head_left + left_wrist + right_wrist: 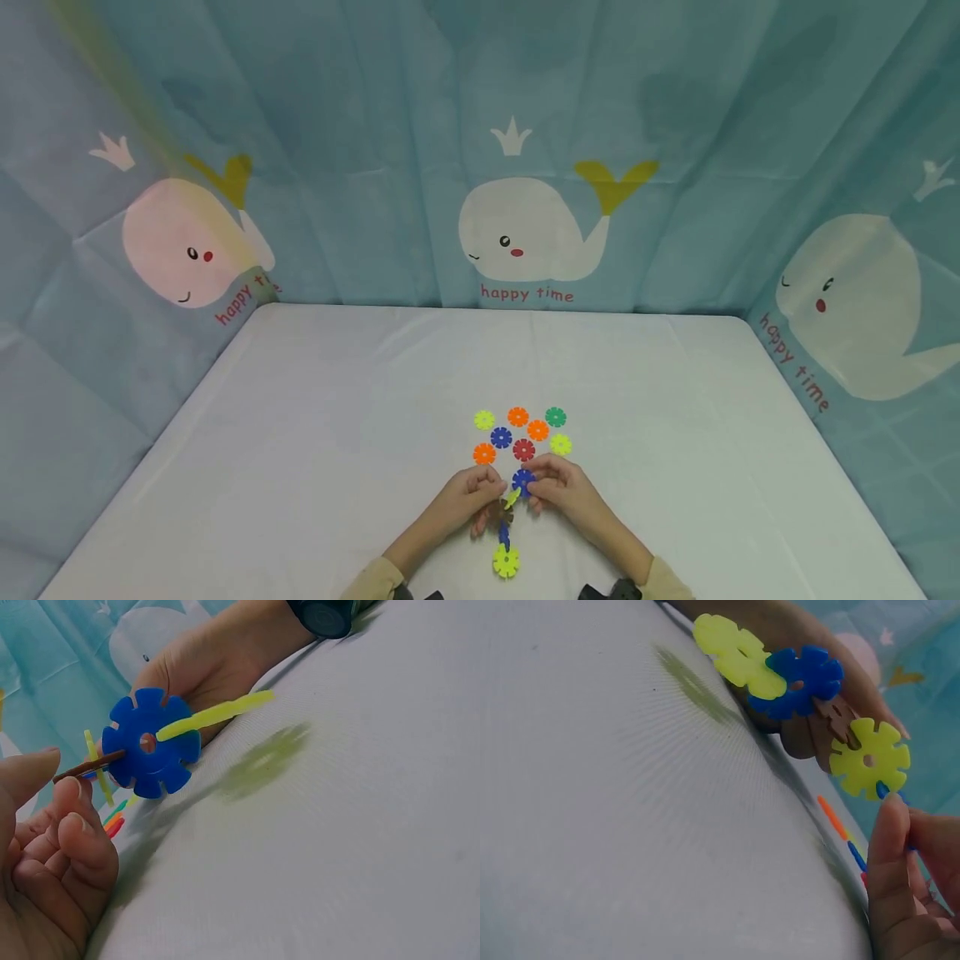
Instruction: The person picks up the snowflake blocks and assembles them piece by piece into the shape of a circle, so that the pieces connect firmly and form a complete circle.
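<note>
Position of chain, head view: between left hand and right hand, above near-middle area of worktop. Composed of five notched discs, interlocked slot to slot. In order from near end: near yellow-green disc, inner blue disc, brown disc, far yellow-green disc, end blue disc.

Left hand: nearly closed, with edge of brown disc pinched between thumb and fingertip; remaining fingers curled below. Right hand: nearly closed, with end blue disc pinched between thumb and index finger, on the side away from the left hand. Near yellow-green disc and inner blue disc: extended toward the person, between the forearms, raised clear of worktop, with shadow beneath visible in both wrist views.

Just beyond hands, flat on worktop: eight loose discs, comprising two yellow-green, three orange, one green, one blue and one red. Nearest to right fingertips: red disc. Nearest to left hand: front orange disc.

Behind worktop: blue curtain with whale prints.
</note>
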A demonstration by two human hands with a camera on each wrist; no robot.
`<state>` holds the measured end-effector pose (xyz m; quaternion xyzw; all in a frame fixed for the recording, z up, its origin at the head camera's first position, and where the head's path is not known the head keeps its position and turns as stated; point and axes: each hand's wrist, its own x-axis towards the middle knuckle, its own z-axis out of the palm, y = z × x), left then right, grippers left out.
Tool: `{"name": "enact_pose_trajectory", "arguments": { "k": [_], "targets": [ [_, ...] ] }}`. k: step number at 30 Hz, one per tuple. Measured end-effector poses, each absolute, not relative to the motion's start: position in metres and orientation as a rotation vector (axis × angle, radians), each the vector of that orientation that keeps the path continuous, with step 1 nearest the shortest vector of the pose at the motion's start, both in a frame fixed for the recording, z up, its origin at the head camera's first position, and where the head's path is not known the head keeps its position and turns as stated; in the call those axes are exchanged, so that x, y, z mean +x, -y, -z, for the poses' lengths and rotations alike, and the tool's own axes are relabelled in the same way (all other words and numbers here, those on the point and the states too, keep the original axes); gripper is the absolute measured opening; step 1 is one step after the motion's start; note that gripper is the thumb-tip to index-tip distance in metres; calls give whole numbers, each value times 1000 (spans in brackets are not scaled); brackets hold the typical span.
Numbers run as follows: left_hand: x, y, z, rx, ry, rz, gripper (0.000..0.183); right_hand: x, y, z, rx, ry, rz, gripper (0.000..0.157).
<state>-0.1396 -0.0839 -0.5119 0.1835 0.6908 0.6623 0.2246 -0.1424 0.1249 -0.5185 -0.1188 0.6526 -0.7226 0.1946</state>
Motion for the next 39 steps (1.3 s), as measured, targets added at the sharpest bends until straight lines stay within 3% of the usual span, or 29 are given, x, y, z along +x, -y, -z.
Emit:
{"name": "enact_pose_trajectory", "arguments": {
  "k": [13, 16, 20, 31, 39],
  "targets": [
    [-129, 79, 488, 569, -2077, -1739, 15, -141, -122, 519, -507, -1790, 2011, 29],
    [-127, 80, 481, 581, -2073, -1737, 17, -141, -122, 519, -627, -2062, 1941, 27],
    [-128, 81, 477, 545, -2028, -1764, 18, -141, -122, 521, -789, -2524, 1653, 36],
    [-138, 84, 508, 494, -1901, -1837, 20, -141, -121, 526, -973, -2730, 1489, 33],
    [-139, 84, 508, 525, -1909, -1833, 21, -142, -120, 527, -993, -2759, 1508, 27]
  ]
}}
